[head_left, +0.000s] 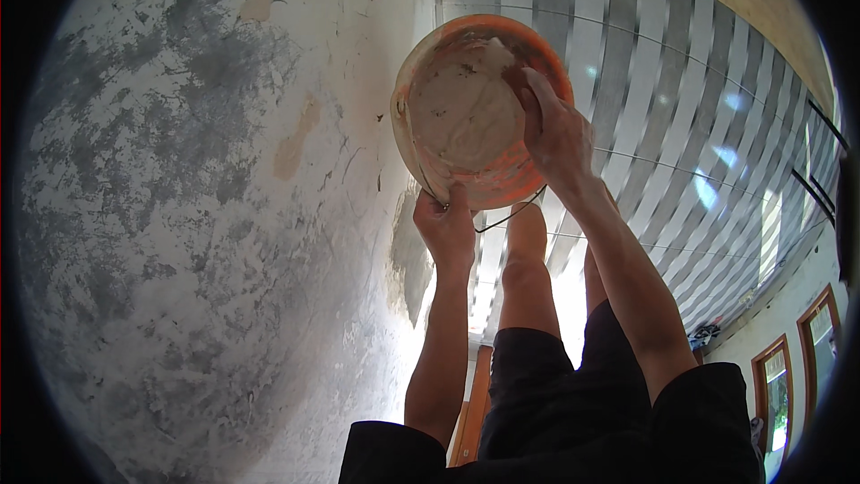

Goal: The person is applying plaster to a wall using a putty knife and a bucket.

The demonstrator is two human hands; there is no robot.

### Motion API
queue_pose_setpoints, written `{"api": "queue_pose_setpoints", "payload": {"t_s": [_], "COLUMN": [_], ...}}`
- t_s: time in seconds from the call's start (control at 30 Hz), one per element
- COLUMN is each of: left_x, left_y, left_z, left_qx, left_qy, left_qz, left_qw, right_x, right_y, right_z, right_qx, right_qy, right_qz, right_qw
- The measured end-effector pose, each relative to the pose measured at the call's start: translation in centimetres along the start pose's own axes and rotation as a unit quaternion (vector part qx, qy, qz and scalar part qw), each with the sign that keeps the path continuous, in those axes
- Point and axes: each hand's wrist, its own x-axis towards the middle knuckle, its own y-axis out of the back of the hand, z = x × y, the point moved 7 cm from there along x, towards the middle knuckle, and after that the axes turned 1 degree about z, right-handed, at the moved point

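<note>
Black sleeves (391,453) — hands (445,229) (560,143) at orange bucket (560,63) — greyish paste (461,121) inside.

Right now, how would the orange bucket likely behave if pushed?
The bucket is likely heavy for its size, given the pale paste inside. It might tip, since the left hand appears to grip only one side.

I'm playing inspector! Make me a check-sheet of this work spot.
Surface: striped grey-and-white floor.
Job's things: orange bucket with pale paste; thin wire handle.
Clutter: pile far right, too small to make out.
Hands: left hand holds the bucket's rim; right hand reaches in over the paste, grip unclear.
Cables: dark strips at the right edge, can't tell if cables.
Surroundings: patchy wall at left, wooden frames at right.
</note>
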Motion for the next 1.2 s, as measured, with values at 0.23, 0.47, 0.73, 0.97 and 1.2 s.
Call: {"api": "queue_pose_setpoints", "payload": {"t_s": [0.23,0.47,0.73,0.97,1.2], "left_x": [-0.2,-0.1,0.2,0.4,2.1], "left_y": [0.3,0.1,0.9,0.3,0.9], "left_z": [0.2,0.6,0.3,-0.3,-2.7], "left_qx": [0.027,0.042,0.074,0.023,0.013], "left_qy": [-0.018,-0.030,-0.052,0.005,0.048], "left_qz": [-0.010,-0.020,-0.029,-0.016,-0.028], "left_qw": [0.999,0.998,0.996,1.000,0.998], "right_x": [-0.4,-2.2,-1.7,-1.8,-2.6], "right_y": [-2.9,-4.7,-5.7,-3.7,-1.0], "right_z": [-0.1,-0.8,-0.1,1.6,1.1], "right_qx": [-0.015,0.018,0.082,0.212,0.395], "right_qy": [0.054,0.062,0.022,0.005,-0.208], "right_qz": [-0.169,-0.214,-0.242,-0.219,-0.255], "right_qw": [0.984,0.975,0.966,0.952,0.857]}}
